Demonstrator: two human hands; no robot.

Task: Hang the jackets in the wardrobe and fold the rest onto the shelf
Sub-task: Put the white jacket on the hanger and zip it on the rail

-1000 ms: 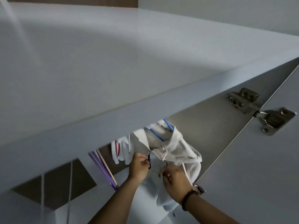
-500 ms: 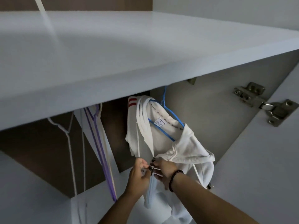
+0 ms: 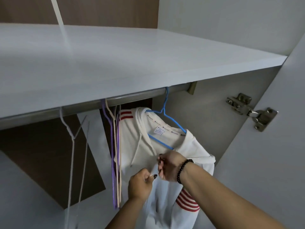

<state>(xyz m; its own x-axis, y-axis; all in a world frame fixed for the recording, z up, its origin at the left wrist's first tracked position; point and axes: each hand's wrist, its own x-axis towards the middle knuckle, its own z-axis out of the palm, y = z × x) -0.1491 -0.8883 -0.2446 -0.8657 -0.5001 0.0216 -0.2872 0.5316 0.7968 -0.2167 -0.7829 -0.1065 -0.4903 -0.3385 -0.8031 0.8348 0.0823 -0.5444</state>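
A white hooded jacket [image 3: 132, 139] with red stripes hangs on a blue hanger [image 3: 166, 123], which hooks over the metal rail [image 3: 135, 98] under the shelf. My left hand [image 3: 140, 184] pinches the jacket's front edge near the zip, just below the collar. My right hand [image 3: 170, 166], with a black bead bracelet on the wrist, pinches the fabric at the zip a little above and to the right of the left hand. The zip pull itself is hidden by my fingers.
A white shelf [image 3: 115, 63] spans the wardrobe above the rail. Purple and beige empty hangers [image 3: 113, 146] hang left of the jacket, and a white hanger [image 3: 72, 139] farther left. The open door with its metal hinge [image 3: 250, 111] stands at the right.
The view has tilted down, so the rail and whole hanger now show. Both hands stayed at the jacket's zip; the right hand has moved slightly above the left.
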